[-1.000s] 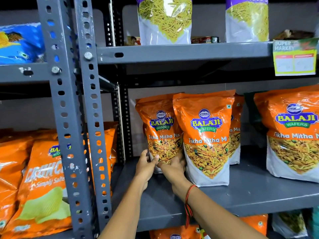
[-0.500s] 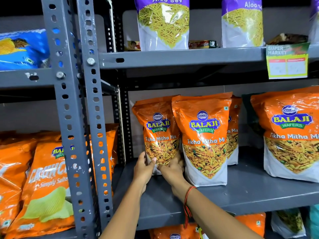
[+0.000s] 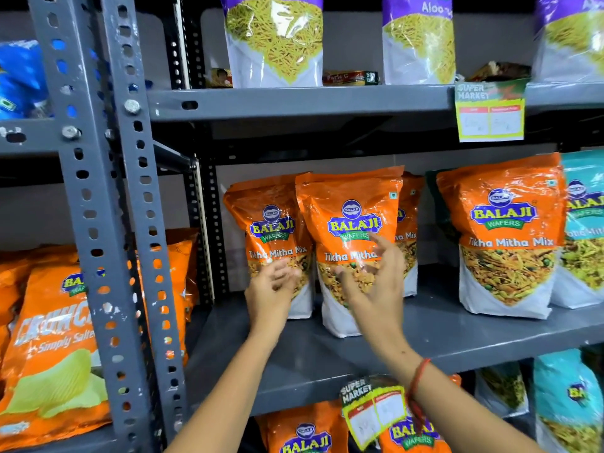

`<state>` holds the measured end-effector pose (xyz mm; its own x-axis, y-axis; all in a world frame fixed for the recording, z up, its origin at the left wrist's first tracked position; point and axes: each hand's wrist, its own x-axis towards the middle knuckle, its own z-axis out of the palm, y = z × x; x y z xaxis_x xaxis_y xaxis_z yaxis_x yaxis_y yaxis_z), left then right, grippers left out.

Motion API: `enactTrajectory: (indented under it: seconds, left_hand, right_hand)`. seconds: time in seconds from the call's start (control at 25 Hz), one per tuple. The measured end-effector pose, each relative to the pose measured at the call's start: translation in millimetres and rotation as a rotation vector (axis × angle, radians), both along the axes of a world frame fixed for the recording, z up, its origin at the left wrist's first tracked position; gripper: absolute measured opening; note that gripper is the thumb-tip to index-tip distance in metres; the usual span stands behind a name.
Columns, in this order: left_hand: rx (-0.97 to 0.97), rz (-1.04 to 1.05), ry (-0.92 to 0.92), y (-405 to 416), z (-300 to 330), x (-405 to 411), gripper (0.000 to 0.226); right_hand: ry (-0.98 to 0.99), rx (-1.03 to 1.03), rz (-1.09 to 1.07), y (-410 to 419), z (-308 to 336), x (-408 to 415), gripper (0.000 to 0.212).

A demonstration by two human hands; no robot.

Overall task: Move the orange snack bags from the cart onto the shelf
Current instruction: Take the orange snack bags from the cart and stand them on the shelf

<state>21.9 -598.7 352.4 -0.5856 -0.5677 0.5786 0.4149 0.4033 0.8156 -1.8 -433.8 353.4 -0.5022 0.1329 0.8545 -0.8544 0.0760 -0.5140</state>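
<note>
Two orange Tikha Mitha Mix bags stand upright side by side on the grey middle shelf (image 3: pixel 425 335): a rear left bag (image 3: pixel 261 217) and a front bag (image 3: pixel 346 204) overlapping it. My left hand (image 3: pixel 271 289) hovers in front of the left bag's lower part, fingers loose and blurred, holding nothing. My right hand (image 3: pixel 372 276) is raised before the front bag with fingers spread, also empty. A third orange bag (image 3: pixel 408 204) peeks out behind, and another orange bag (image 3: pixel 503 230) stands further right. The cart is out of view.
Perforated grey uprights (image 3: pixel 108 223) rise at left, with orange crisp bags (image 3: pixel 55 338) beyond them. Purple Aloo Sev bags (image 3: pixel 274 37) line the upper shelf. A teal bag (image 3: pixel 585 223) stands far right. Price tags (image 3: pixel 490 112) hang from shelf edges; more bags fill the lower shelf.
Both hands let go of the left orange bag's bottom and lifted away, fingers opening. The camera view moved closer and slightly rightward.
</note>
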Motion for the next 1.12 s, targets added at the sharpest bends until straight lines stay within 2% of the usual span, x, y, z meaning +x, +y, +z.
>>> enactTrajectory:
  seconds: [0.08,0.16,0.28,0.36,0.4,0.48,0.56,0.76,0.88,1.0,1.12]
  left_hand:
    - [0.021,-0.214,-0.137,11.8,-3.2,-8.6,0.053]
    - [0.039,-0.343,-0.274,16.9,-7.5,-17.8,0.067]
    - [-0.066,-0.411,-0.502,21.6,-15.0,-23.4,0.072]
    - [-0.135,-0.409,-0.587,27.6,-18.5,-25.8,0.090]
    - [-0.140,-0.387,-0.595,30.2,-19.7,-27.2,0.100]
    - [-0.142,-0.352,-0.565,35.3,-19.4,-26.3,0.107]
    - [-0.141,-0.326,-0.536,38.8,-19.3,-22.1,0.104]
    - [-0.101,-0.251,-0.453,33.6,-10.3,2.1,0.089]
    - [-0.072,-0.221,-0.401,18.5,-4.4,29.0,0.077]
    - [-0.052,-0.161,-0.390,2.4,-9.7,54.8,0.072]
    - [-0.013,-0.147,-0.406,-10.6,-21.5,70.1,0.080]
  right_hand:
    - [-0.098,-0.060,-0.044,33.8,-1.9,-23.8,0.072]
    - [-0.258,0.045,0.032,61.3,-10.3,-49.9,0.086]
    - [-0.536,0.466,0.314,83.1,-23.8,-76.2,0.103]
    - [-0.571,0.814,0.321,83.9,-29.4,-86.9,0.125]
    - [-0.546,0.900,0.275,82.2,-30.8,-90.6,0.132]
    - [-0.520,0.894,0.237,79.0,-28.7,-94.6,0.133]
    - [-0.498,0.848,0.255,78.2,-26.8,-94.6,0.127]
    - [-0.404,0.768,0.278,68.9,-12.0,-75.5,0.095]
    - [-0.342,0.715,0.370,49.2,-6.5,-57.6,0.102]
    - [-0.364,0.716,0.423,25.9,-17.6,-43.6,0.095]
    - [-0.386,0.741,0.446,8.1,-29.4,-36.0,0.093]
